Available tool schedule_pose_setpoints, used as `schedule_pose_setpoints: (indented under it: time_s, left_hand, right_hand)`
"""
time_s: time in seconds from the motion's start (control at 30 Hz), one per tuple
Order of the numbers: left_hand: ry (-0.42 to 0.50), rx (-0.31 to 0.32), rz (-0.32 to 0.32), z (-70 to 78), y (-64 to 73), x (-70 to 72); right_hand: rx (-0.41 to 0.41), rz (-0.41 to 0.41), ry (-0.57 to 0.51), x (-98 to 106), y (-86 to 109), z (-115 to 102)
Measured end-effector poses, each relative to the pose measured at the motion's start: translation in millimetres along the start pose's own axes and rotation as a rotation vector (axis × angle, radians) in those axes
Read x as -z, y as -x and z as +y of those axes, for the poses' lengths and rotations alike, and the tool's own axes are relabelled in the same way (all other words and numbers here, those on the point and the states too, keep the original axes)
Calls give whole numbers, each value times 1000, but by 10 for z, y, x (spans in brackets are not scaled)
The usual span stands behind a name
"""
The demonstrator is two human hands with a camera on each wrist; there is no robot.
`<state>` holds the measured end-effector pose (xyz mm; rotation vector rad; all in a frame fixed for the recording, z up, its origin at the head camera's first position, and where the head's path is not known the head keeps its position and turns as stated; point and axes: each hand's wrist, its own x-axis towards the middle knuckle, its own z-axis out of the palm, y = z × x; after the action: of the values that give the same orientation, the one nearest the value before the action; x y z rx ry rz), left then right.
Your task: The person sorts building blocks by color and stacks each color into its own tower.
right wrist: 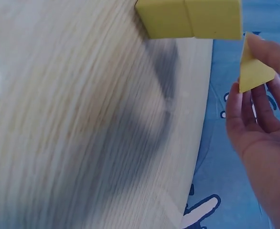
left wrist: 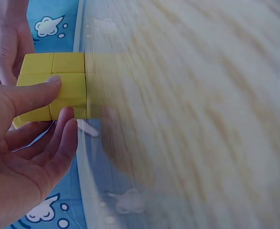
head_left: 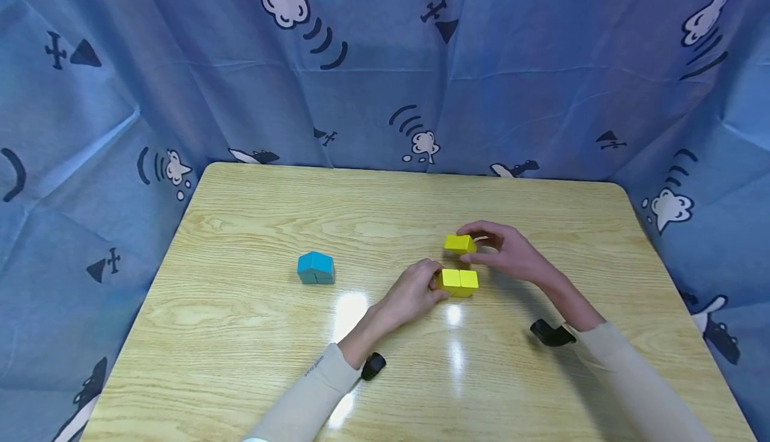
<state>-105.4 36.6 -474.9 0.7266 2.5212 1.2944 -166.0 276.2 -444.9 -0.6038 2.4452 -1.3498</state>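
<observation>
My left hand [head_left: 415, 289] grips the left side of a joined group of yellow cubes [head_left: 460, 283] on the table. In the left wrist view its thumb lies across the face of the yellow cubes [left wrist: 69, 88], with fingers bent around the other side. Just behind the cubes, my right hand [head_left: 506, 252] pinches a yellow triangular block [head_left: 459, 244] between thumb and fingers. The right wrist view shows the triangular end of that block [right wrist: 255, 71] held apart from the cubes [right wrist: 192, 19]. A shadow under it suggests it is off the table.
A blue house-shaped block [head_left: 315, 268], with a seam in its front, stands left of the hands. All rest on a glossy wood-grain table [head_left: 240, 335]. Blue patterned cloth [head_left: 373, 47] hangs behind and along the sides. Black wrist devices [head_left: 373, 366] sit under both forearms.
</observation>
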Motion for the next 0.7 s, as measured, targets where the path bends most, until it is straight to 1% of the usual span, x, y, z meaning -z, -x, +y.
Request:
schedule_pose_setpoints:
  time_s: [0.13, 0.3, 0.53, 0.7]
  left_hand:
    - [-7, -2, 3, -2, -4, -3]
    - [-5, -1, 6, -4, -3, -3]
    - [20, 2, 3, -7, -1, -1]
    - [12, 0, 0, -17, -5, -5]
  right_hand:
    - [2, -4, -52, 27, 63, -16]
    - [-6, -16, -69, 39, 148, -63]
    - [19, -37, -134, -4, 268, -77]
    - [11, -38, -125, -49, 334, -90]
